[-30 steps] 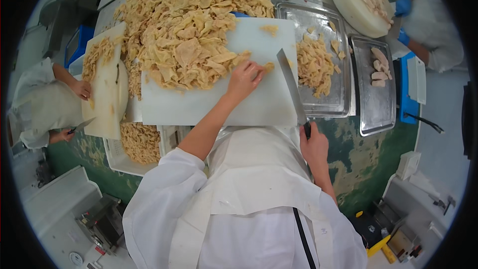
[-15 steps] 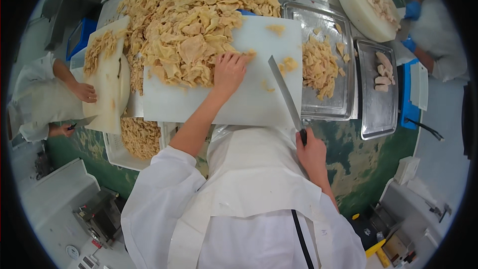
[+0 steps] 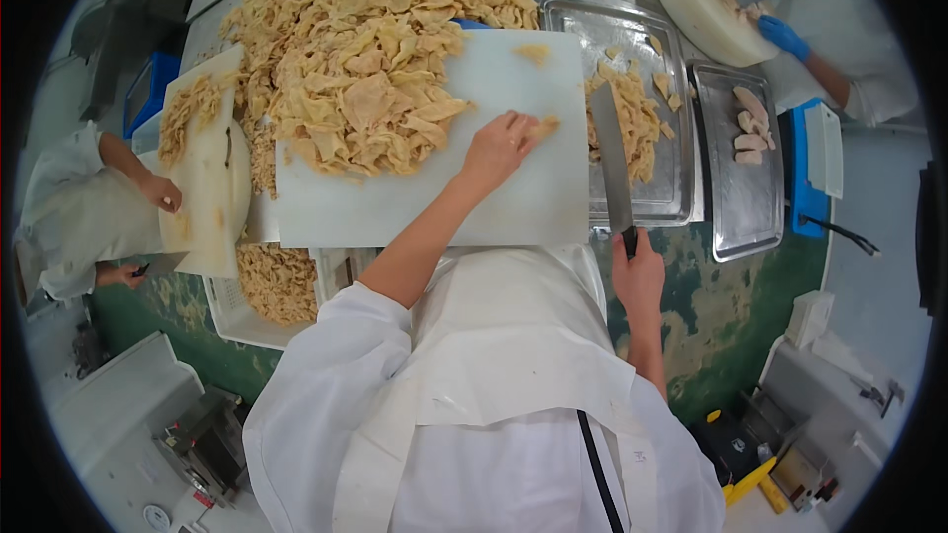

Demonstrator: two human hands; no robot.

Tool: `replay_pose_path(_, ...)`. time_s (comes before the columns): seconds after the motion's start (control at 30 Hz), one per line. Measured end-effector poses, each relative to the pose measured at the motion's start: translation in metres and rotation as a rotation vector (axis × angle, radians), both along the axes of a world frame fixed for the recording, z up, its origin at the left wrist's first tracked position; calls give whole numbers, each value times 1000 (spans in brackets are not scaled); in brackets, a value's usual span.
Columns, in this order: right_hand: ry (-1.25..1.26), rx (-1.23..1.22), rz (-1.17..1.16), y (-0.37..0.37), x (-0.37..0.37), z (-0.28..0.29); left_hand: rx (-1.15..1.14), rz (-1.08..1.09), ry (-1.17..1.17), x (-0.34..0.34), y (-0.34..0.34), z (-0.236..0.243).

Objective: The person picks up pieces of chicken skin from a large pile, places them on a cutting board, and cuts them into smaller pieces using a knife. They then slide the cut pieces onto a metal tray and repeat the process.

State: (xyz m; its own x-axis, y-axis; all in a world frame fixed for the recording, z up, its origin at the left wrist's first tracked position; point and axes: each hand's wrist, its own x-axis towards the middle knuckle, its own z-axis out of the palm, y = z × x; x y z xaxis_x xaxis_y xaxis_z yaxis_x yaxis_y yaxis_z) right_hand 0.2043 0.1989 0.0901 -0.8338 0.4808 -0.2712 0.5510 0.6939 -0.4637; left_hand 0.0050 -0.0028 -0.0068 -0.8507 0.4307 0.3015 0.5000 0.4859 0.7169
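Observation:
My left hand [image 3: 499,146] is over the white cutting board [image 3: 415,217], its fingers closed on a small piece of pale yellow skin [image 3: 544,126], apparently chicken skin. My right hand [image 3: 638,271] grips the black handle of a long knife [image 3: 610,153]. The blade points away from me, past the board's right edge and over the metal tray [image 3: 667,207] of skin pieces [image 3: 632,123]. A large heap of yellow skin [image 3: 365,89] covers the board's far left and spreads beyond it. Another scrap [image 3: 534,53] lies near the far edge.
To the left, a co-worker's hand [image 3: 161,191] rests by another board [image 3: 212,227], the other holding a knife. At far right, blue-gloved hands [image 3: 785,37] work on a round white board [image 3: 681,0]. A second metal tray [image 3: 743,222] holds pale meat pieces. Below left stands a filled white crate [image 3: 237,326].
My left hand has moved right, off the heap, and now holds a small skin piece. The knife has swung right, from above the board to over the tray.

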Motion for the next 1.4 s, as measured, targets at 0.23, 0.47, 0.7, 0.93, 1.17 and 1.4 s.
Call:
replay_pose_path(0.23,-5,6,146,-19,4,25,-95,54,156,23,-17,-5)
replay_pose_path(0.47,-56,92,282,-6,1,6,-79,69,191,21,-31,-8)
replay_pose_path(0.7,16,-44,290,-32,5,19,46,169,18,28,-42,-1)
replay_pose_path(0.93,-65,-65,278,-35,13,20,-501,395,625,-24,-68,39)
replay_pose_path(1.17,-10,-19,215,-29,0,-10,-305,112,214,-47,-68,27)
replay_pose_path(1.4,25,0,54,-2,-7,3,-146,83,204,0,-2,10)
